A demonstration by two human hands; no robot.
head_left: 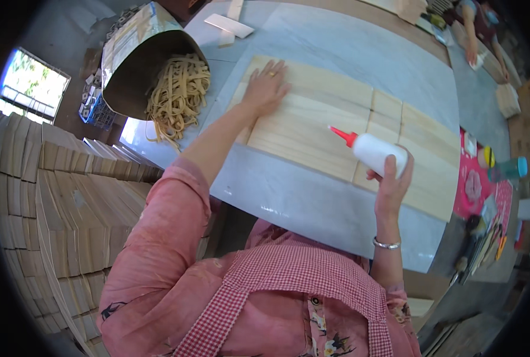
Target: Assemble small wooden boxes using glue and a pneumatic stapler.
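Note:
Several pale wooden boards (312,143) lie side by side across the grey-white tabletop (259,178). My left hand (267,88) rests on the far left part of the boards, palm down with its fingers stretched out; a ring shows on one finger. In my right hand (392,184) is a white squeeze bottle (381,154) with a red pointed nozzle. I hold it tilted above the boards, the nozzle pointing left and slightly away from me. Whether anything comes out of its tip I cannot tell.
A box on its side (140,65) spills tan rubber strips (181,89) at the left. Stacked wooden boards (86,220) fill the lower left. White pieces (229,25) lie at the table's far edge. Tools and jars (506,169) sit at the right. Another person (479,30) works at the far right.

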